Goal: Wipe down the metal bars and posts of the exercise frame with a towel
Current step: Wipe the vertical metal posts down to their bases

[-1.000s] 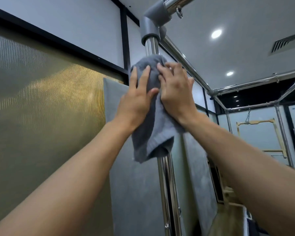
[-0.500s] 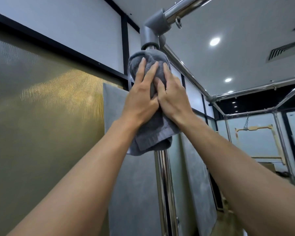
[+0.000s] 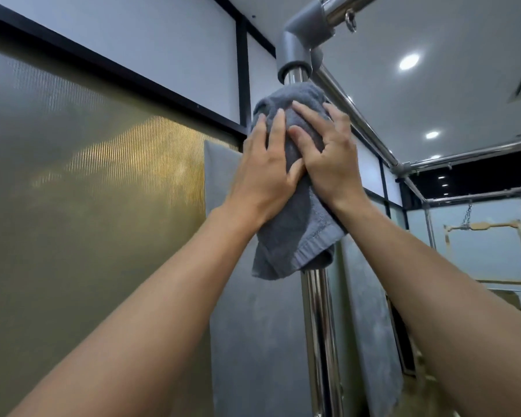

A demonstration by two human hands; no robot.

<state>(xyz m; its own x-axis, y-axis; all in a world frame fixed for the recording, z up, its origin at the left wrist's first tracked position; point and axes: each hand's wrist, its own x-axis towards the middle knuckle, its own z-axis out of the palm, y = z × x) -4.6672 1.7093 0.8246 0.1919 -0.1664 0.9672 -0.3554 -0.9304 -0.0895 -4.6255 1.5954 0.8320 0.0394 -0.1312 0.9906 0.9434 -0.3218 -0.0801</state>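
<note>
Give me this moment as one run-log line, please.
step: wiping | towel: wrapped round vertical post under corner joint | left hand: presses towel flat | right hand: grips towel

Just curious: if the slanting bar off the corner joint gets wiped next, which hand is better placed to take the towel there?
Probably the right hand: it holds the towel on the right side of the post, just below that bar. The left hand presses from the far side.
</note>
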